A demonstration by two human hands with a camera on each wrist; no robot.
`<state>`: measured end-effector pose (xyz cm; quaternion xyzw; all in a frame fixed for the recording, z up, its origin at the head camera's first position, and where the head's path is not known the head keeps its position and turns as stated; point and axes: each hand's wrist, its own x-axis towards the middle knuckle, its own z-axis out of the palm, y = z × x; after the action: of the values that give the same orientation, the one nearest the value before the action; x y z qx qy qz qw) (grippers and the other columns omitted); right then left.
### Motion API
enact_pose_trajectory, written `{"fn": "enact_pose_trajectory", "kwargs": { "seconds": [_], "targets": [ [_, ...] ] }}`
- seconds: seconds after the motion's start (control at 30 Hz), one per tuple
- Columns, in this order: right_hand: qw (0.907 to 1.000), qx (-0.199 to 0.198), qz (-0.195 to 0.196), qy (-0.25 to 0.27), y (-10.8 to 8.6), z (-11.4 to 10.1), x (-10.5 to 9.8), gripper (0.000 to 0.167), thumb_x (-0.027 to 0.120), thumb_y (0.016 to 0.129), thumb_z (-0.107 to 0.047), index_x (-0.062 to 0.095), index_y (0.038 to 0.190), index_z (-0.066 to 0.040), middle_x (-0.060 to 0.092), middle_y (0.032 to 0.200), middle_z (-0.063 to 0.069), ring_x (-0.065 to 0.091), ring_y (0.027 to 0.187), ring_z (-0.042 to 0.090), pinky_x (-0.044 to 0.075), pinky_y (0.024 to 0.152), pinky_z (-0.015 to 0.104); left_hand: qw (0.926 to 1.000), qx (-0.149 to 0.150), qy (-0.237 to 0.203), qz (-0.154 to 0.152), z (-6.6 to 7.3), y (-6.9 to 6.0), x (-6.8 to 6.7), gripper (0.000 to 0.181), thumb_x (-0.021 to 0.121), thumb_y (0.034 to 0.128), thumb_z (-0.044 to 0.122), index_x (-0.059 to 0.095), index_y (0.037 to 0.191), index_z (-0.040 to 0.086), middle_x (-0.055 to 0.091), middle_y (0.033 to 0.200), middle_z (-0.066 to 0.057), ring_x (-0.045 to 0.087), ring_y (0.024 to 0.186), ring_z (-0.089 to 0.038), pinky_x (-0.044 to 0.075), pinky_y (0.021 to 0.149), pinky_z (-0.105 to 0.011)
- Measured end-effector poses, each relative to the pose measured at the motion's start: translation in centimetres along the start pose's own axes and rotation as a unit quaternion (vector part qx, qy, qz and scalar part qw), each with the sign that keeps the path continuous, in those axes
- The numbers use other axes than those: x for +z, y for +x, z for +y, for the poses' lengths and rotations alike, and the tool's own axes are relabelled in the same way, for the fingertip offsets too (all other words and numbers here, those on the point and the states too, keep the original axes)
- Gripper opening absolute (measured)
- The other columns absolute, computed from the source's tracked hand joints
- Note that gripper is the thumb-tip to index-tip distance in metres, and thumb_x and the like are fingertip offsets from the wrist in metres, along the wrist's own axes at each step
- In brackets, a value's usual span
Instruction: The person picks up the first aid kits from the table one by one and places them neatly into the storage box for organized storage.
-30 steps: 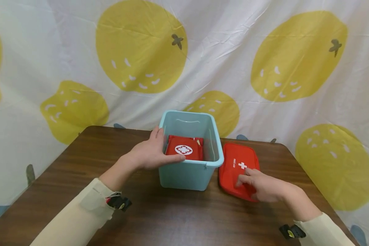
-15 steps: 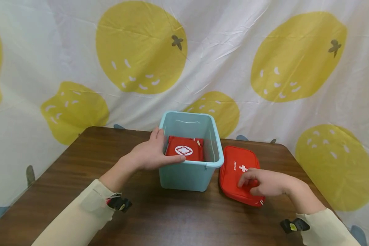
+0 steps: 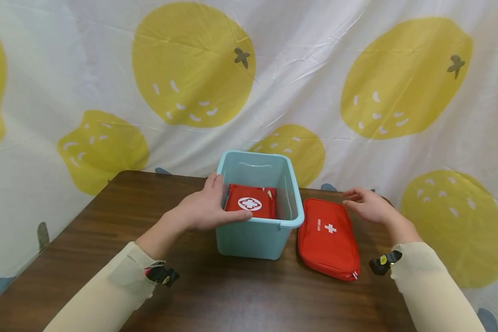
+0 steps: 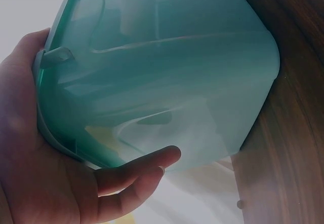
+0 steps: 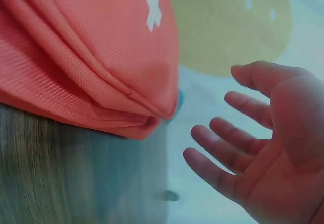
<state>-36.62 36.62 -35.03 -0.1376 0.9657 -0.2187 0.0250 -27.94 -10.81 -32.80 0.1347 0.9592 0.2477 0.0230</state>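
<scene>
A light blue bin (image 3: 249,237) stands on the table, with a red pouch (image 3: 242,193) bearing a white emblem inside it. My left hand (image 3: 201,205) rests on the bin's near left corner, thumb straight along the front rim and fingers along the left side; the left wrist view has this hand (image 4: 45,168) against the outer wall (image 4: 202,82). Right of the bin lies a red first aid bag (image 3: 328,240), flat. My right hand (image 3: 369,205) is beside its far right corner, holding nothing; the right wrist view has this hand (image 5: 273,148) apart from the bag (image 5: 116,46), fingers loosely spread.
The brown wooden table (image 3: 249,295) extends in front of and left of the bin. Behind it hangs a white cloth (image 3: 299,92) printed with yellow fruit.
My right hand has left the top of the first aid bag and moved away to its far right side. The bag has shifted slightly nearer. My left hand stays at the bin.
</scene>
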Motion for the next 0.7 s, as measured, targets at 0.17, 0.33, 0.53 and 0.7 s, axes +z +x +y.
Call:
{"fn": "enact_pose_trajectory", "kwargs": {
  "seconds": [0.17,0.33,0.53,0.7],
  "targets": [
    [0.9976,0.050,-0.047,0.007,1.1,1.5,0.6,0.070,0.058,0.112,-0.044,0.046,0.155,0.010,0.054,0.153,0.040,0.058,0.134,0.055,0.053,0.109,0.066,1.0000,0.002,-0.007,-0.003,0.2,0.0,0.1,0.133,0.068,0.0815,0.088,0.008,0.174,0.012,0.015,0.179,-0.012,0.065,0.123,-0.033,0.063,0.096,-0.051],
    [0.9806,0.130,-0.122,0.082,1.6,1.8,1.3,0.094,0.060,0.109,-0.055,0.027,0.163,0.015,0.038,0.162,0.041,0.045,0.145,0.057,0.048,0.117,0.067,1.0000,0.000,-0.001,-0.002,0.3,-0.1,0.1,0.134,0.067,0.0819,0.089,0.008,0.174,0.012,0.013,0.181,-0.012,0.065,0.125,-0.034,0.062,0.099,-0.052],
    [0.9532,0.215,-0.145,0.154,1.5,1.4,1.7,0.113,0.071,0.101,-0.061,0.017,0.163,0.016,0.043,0.152,0.038,0.054,0.135,0.055,0.058,0.108,0.061,1.0000,-0.002,0.002,-0.004,0.4,-0.1,0.1,0.134,0.067,0.0821,0.089,0.008,0.174,0.011,0.012,0.182,-0.013,0.065,0.128,-0.035,0.062,0.100,-0.052],
    [0.9618,0.211,-0.132,0.113,1.8,2.0,2.1,0.095,0.077,0.098,-0.058,0.038,0.145,0.015,0.055,0.129,0.027,0.062,0.118,0.042,0.062,0.099,0.051,1.0000,-0.001,0.001,-0.002,0.3,-0.1,0.2,0.134,0.067,0.0824,0.088,0.009,0.174,0.010,0.014,0.181,-0.013,0.065,0.126,-0.034,0.063,0.097,-0.050]
  ]
}}
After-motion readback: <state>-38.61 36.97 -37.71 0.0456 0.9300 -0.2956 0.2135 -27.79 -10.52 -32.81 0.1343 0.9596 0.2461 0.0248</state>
